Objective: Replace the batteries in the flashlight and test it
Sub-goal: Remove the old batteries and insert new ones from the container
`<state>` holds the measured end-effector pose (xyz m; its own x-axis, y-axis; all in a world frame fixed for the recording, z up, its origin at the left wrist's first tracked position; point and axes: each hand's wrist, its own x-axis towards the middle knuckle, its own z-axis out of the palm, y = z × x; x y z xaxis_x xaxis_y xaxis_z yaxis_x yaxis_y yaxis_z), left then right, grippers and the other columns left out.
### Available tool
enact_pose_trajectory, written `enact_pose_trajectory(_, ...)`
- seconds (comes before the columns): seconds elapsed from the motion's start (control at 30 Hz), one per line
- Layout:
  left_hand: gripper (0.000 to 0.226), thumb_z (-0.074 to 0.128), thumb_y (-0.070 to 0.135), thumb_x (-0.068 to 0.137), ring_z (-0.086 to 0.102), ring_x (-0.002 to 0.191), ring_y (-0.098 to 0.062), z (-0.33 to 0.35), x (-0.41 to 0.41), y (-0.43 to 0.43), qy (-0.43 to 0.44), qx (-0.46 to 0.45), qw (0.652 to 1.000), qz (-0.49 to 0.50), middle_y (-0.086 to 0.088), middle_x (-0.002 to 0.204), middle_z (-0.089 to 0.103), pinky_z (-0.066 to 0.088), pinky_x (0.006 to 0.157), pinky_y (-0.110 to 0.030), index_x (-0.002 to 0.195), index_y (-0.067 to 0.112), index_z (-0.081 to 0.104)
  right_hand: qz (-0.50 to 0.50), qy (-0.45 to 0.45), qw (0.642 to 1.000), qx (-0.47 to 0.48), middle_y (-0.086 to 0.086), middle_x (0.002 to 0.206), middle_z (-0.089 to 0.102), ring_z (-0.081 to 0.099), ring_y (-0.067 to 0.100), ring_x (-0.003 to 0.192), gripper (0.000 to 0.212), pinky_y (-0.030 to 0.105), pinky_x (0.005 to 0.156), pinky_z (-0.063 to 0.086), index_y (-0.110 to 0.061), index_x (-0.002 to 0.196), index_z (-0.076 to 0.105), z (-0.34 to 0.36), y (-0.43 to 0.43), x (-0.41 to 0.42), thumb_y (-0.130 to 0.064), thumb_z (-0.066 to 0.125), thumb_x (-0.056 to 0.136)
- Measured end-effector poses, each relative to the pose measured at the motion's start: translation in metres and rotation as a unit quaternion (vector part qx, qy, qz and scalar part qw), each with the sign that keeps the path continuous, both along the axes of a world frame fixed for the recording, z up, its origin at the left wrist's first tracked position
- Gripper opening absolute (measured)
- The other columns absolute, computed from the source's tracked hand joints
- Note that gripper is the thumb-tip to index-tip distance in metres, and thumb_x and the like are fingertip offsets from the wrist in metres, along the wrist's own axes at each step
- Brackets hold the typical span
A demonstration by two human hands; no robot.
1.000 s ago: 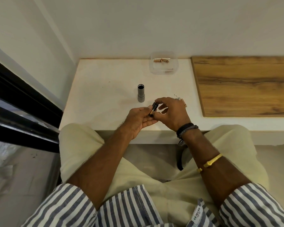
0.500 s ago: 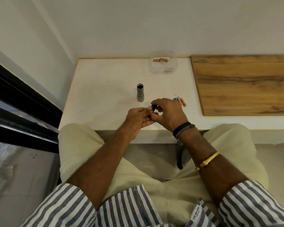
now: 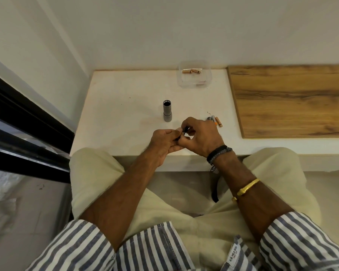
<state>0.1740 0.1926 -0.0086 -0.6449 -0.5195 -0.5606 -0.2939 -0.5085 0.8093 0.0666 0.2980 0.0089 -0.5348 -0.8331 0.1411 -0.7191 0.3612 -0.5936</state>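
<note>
The grey flashlight body [image 3: 167, 112] stands upright on the white counter [image 3: 125, 106], its open end facing up. Just in front of it, my left hand [image 3: 162, 142] and my right hand [image 3: 201, 136] meet over the counter's front edge. Both pinch a small black battery holder [image 3: 182, 133], mostly hidden by the fingers. A copper end of a battery shows at the holder. Loose batteries [image 3: 218, 122] and a dark round cap [image 3: 209, 118] lie right of my right hand.
A clear plastic container [image 3: 194, 76] with two copper-coloured batteries sits at the back of the counter near the wall. A wooden board [image 3: 292, 98] covers the counter's right part. A dark frame runs along the left side. My knees are under the counter's front edge.
Both hands closed in tighter around the black holder, which was sticking up and more visible a second ago. My right hand shifted slightly left, uncovering the loose batteries behind it.
</note>
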Motion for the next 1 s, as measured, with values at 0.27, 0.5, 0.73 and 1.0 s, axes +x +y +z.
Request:
enact_pose_trajectory(0.27, 0.033, 0.064, 0.024, 0.096, 0.074, 0.097, -0.030, 0.000, 0.000, -0.003, 0.022, 0.026, 0.999, 0.019, -0.019, 0.109, 0.074, 0.060, 0.089, -0.042, 0.114, -0.004, 0.067, 0.014, -0.033, 0.999, -0.036, -0.001, 0.089, 0.077, 0.073, 0.014, 0.078, 0.025, 0.036, 0.077, 0.064, -0.016, 0.098, 0.076, -0.002, 0.002, -0.003, -0.032, 0.072, 0.080)
enact_pose_trajectory(0.5, 0.029, 0.059, 0.019, 0.099, 0.073, 0.101, -0.031, 0.000, -0.001, -0.001, 0.053, 0.050, 0.996, 0.049, -0.021, 0.111, 0.073, 0.057, 0.094, -0.042, 0.117, -0.003, 0.065, 0.016, 0.003, 0.997, -0.081, 0.004, 0.111, 0.077, 0.071, 0.017, 0.103, 0.025, 0.035, 0.087, 0.060, -0.017, 0.104, 0.079, -0.010, 0.003, -0.001, -0.032, 0.074, 0.085)
enact_pose_trajectory(0.73, 0.032, 0.060, 0.023, 0.099, 0.074, 0.099, -0.031, 0.000, -0.002, -0.001, 0.050, 0.005, 0.998, 0.032, -0.021, 0.110, 0.073, 0.059, 0.090, -0.044, 0.117, -0.004, 0.063, -0.039, -0.078, 0.994, -0.074, -0.010, 0.079, 0.072, 0.066, 0.006, 0.075, 0.017, 0.030, 0.070, 0.059, -0.025, 0.098, 0.075, -0.012, 0.004, -0.002, -0.030, 0.077, 0.082)
enact_pose_trajectory(1.0, 0.029, 0.052, 0.021, 0.103, 0.073, 0.101, -0.030, -0.005, -0.004, -0.003, 0.056, 0.023, 0.996, 0.065, -0.020, 0.111, 0.073, 0.058, 0.091, -0.042, 0.122, -0.001, 0.058, -0.169, -0.212, 0.959, -0.082, -0.011, 0.064, 0.069, 0.068, 0.011, 0.065, 0.008, 0.041, 0.077, 0.063, -0.025, 0.080, 0.074, -0.015, 0.011, -0.021, -0.020, 0.076, 0.075)
